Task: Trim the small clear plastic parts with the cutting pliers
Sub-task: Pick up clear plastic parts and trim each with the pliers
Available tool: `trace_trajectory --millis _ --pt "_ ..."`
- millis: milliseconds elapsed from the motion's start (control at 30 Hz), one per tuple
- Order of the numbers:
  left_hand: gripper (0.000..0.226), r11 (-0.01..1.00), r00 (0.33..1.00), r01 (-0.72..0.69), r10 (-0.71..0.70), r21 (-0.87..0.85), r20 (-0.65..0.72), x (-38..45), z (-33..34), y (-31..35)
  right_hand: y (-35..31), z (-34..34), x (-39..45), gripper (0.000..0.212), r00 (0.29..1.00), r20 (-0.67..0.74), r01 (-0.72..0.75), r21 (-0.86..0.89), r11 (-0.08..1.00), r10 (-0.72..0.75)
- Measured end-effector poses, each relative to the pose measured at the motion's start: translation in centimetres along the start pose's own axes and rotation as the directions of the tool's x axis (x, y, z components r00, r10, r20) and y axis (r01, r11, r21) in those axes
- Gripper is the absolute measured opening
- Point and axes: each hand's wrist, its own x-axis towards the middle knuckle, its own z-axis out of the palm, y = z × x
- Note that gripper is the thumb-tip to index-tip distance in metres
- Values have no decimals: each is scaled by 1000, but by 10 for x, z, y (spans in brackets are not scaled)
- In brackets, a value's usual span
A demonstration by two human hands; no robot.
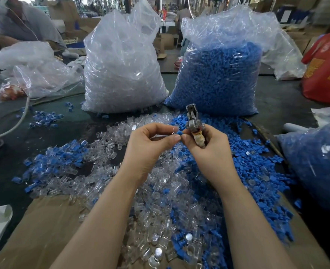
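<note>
At centre frame the left hand [150,144] pinches a tiny, light, stiff and probably slippery blue-capped part [180,132] by its body, while the right hand [205,146] clasps the cutting pliers [194,126] by their wrapped handle, nose up.

Factory/assembly workshop: big bags of clear parts [121,74] & blue parts [216,80], cardboard boxes [166,42], other workers at bench.
</note>
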Motion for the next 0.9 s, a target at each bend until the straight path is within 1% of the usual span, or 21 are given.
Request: trace_trajectory --millis 133,367,467,533,600,700,800,900 --pt "16 1000 1000 -10 10 11 -19 -1 0 0 2 1 -1 8 1000 0 -29 -26 999 29" --pt "18 1000 1000 -9 10 23 -27 -1 0 -1 4 1 0 11 999 4 -40 -32 999 40" --pt "17 1000 1000 13 -13 -8 -28 -1 -1 -1 5 1 0 13 999 18 -45 -33 998 46" --pt "17 997 998 36 -39 -67 -43 -1 -1 -1 5 0 1 11 998 23 -57 -40 998 58" --pt "21 988 996 57 -65 -142 -58 0 -2 -1 7 -1 1 8 997 30 -66 -70 995 68" --pt "18 976 995 66 -81 -206 -62 1 -2 0 10 -5 2 6 995 57 -72 -143 987 81" --pt "17 977 995 55 -71 -204 -68 1 -2 1 11 -6 2 6 991 101 -60 -217 974 83" --pt "16 985 994 46 -62 -166 -94 1 -2 0 12 -5 1 7 988 137 -29 -279 960 70"
